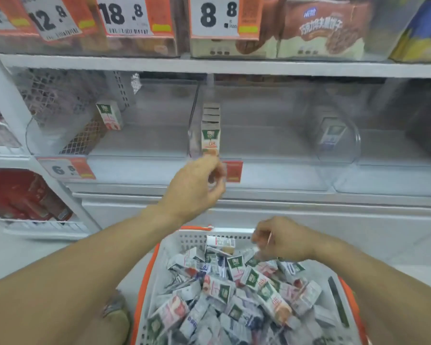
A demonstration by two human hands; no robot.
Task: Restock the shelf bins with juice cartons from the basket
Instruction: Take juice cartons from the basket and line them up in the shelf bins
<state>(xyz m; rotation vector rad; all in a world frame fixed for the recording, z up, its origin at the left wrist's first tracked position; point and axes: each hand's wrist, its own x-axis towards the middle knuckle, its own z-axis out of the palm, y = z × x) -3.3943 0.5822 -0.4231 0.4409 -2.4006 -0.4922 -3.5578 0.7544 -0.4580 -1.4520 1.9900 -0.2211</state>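
Observation:
A white basket with an orange rim (146, 282) stands low in front of me, heaped with several small juice cartons (237, 290). My right hand (280, 241) is over its far end, fingers curled down round a pale, blurred carton. My left hand (197, 185) is raised before the middle clear shelf bin (259, 145), fingers curled, nothing visible in them. It sits just under the front carton of a row of orange-labelled cartons (210, 135) along the bin's left wall. A single red-labelled carton (109, 115) stands in the left bin, a blue one (332, 133) in the right bin.
A white shelf board (209, 66) runs above the bins, carrying biscuit boxes (321, 28) and price cards. A price tag (65, 169) hangs on the bin front. Red packs (23, 195) fill a rack at the left. A sandalled foot (117, 312) stands beside the basket.

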